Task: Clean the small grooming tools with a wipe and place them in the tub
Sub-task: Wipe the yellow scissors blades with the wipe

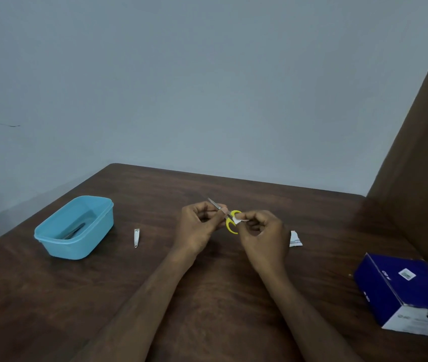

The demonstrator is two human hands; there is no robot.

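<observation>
Fingers of the left hand [199,226] pinch the blades of the small yellow-handled scissors [229,218], holding them above the table [207,296], tips pointing up and away. Thumb and fingertips of the right hand [261,235] pinch a folded white wipe [239,220] against the handle loops. To do this step well, I would keep the blades steady and rub round each loop and the pivot — never toward the edges. Both forearms reach forward, wrists bent inward. Off left, the nail clipper [136,237] lies unwiped beside the blue tub [50,241] — a dark tool already lies inside.
</observation>
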